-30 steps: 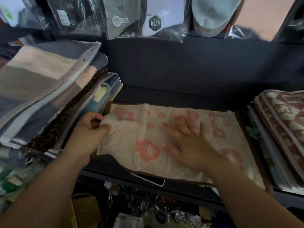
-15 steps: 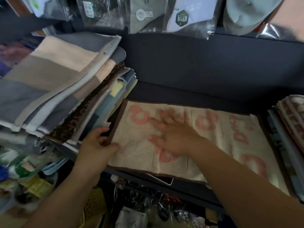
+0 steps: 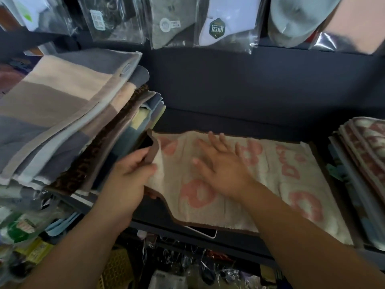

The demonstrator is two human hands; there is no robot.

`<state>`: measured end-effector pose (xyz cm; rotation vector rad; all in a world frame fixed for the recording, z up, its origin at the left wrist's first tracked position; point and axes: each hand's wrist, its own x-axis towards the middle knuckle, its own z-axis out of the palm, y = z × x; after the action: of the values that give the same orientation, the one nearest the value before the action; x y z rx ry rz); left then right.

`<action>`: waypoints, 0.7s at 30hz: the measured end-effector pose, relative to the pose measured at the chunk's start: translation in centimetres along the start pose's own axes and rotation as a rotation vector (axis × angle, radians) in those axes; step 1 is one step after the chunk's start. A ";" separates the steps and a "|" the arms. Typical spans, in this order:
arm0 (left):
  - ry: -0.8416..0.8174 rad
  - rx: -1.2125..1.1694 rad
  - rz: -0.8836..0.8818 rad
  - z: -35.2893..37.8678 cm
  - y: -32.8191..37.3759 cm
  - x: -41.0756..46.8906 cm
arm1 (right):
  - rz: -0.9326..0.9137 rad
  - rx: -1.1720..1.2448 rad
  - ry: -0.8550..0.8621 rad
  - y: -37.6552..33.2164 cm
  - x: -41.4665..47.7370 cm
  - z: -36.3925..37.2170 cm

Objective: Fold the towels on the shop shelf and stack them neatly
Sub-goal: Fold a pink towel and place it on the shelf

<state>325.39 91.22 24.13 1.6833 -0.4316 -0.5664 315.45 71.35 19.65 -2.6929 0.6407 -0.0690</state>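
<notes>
A cream towel [image 3: 277, 184] with pink shapes and a brown border lies spread on the dark shelf [image 3: 218, 119]. My left hand [image 3: 127, 178] grips the towel's left edge, with the brown border lifted and curled up above the fingers. Flat on the towel's middle rests my right hand [image 3: 223, 167], fingers spread and pointing away from me. A tall stack of folded towels [image 3: 62, 113] in grey, beige and brown sits to the left, touching the lifted edge.
A second stack of red-and-cream patterned towels [image 3: 368, 155] stands at the right edge. Bagged goods [image 3: 216, 21] hang above the shelf's back wall. A white flat item [image 3: 205, 232] pokes out under the towel's front edge. Cluttered packets and a yellow basket [image 3: 116, 272] lie below.
My left hand has taken the towel's left edge and lifted it, curling the brown border upward. My right hand stays pressed flat on the towel. The view has shifted a little.
</notes>
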 end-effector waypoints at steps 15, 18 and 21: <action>-0.715 0.304 0.235 17.3 1.9 0.0 | 0.499 0.568 0.313 10.2 -8.8 -3.8; -0.820 0.484 0.192 19.0 0.1 -0.6 | 0.484 0.693 0.446 11.0 -9.2 -4.5; -0.784 0.450 0.161 18.4 -0.1 -0.8 | 0.418 0.596 0.349 11.3 -8.9 -5.0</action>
<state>314.00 76.98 21.72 1.7692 -1.3262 -1.0631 302.00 64.25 20.53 -1.9475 1.0759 -0.5360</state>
